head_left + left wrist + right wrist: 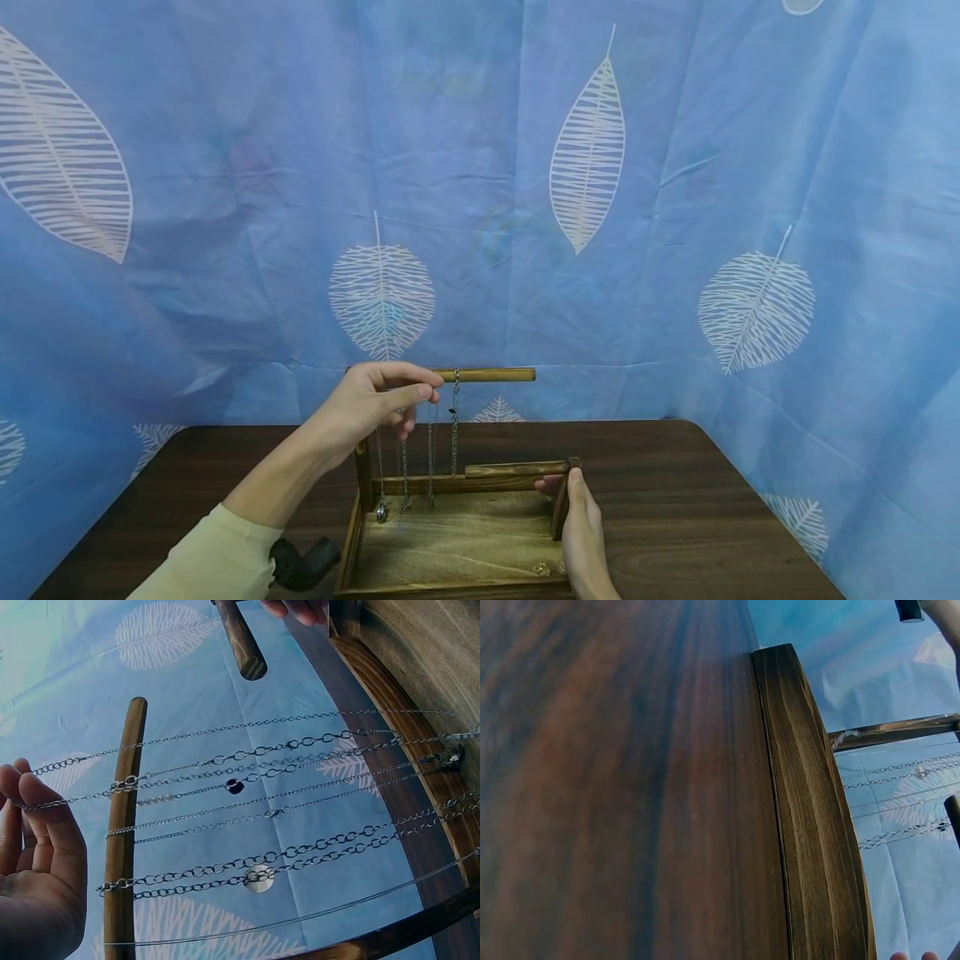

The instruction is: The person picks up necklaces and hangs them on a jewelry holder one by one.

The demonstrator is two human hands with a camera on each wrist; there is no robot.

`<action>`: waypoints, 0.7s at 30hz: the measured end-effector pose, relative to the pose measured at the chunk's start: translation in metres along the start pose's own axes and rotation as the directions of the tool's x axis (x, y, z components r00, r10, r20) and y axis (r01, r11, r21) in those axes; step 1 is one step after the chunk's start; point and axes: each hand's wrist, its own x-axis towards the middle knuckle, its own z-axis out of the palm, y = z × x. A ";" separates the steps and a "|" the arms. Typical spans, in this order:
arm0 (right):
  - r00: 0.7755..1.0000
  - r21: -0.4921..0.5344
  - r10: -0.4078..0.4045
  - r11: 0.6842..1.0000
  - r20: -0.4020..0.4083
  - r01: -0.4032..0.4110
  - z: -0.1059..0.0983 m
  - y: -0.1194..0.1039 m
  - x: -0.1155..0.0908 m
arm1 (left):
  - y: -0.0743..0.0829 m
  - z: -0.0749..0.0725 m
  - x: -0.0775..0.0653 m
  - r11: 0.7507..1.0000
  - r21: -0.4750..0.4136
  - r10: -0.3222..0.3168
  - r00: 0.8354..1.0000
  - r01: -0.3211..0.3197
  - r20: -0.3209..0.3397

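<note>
A wooden jewelry stand has a high bar (495,375), a lower bar (517,470) and a shallow tray base (450,542). Up at the high bar, my left hand (382,400) pinches a thin silver chain necklace (75,800) between thumb and fingers. Its strands run across the bar in the left wrist view. Several other chain necklaces (202,868) hang over that bar, one with a round silver disc (259,878). My right hand (583,533) holds the short right post (559,512) of the stand, with fingertips showing behind it.
Small gold pieces (541,568) lie in the tray's front right corner. The stand rests on a dark wood table (690,500). Behind it hangs a blue curtain (480,167) with white leaf prints. A black device (303,562) sits by the left sleeve.
</note>
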 end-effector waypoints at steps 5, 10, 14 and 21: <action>1.000 -0.004 0.004 1.000 0.003 -0.004 0.000 -0.001 0.000 | -0.003 -0.002 0.004 1.000 0.013 0.005 1.000 -0.005 -0.014; 1.000 -0.009 0.004 1.000 0.002 -0.004 0.000 -0.001 0.000 | -0.009 -0.004 0.008 1.000 0.027 0.000 1.000 0.001 -0.025; 1.000 -0.011 0.005 1.000 -0.001 -0.005 0.000 -0.002 0.000 | -0.012 -0.002 0.010 0.999 0.051 -0.004 0.999 0.005 -0.035; 1.000 -0.015 -0.002 1.000 -0.001 0.002 0.000 -0.001 0.000 | -0.015 0.001 0.018 0.997 0.073 -0.012 0.999 0.014 -0.036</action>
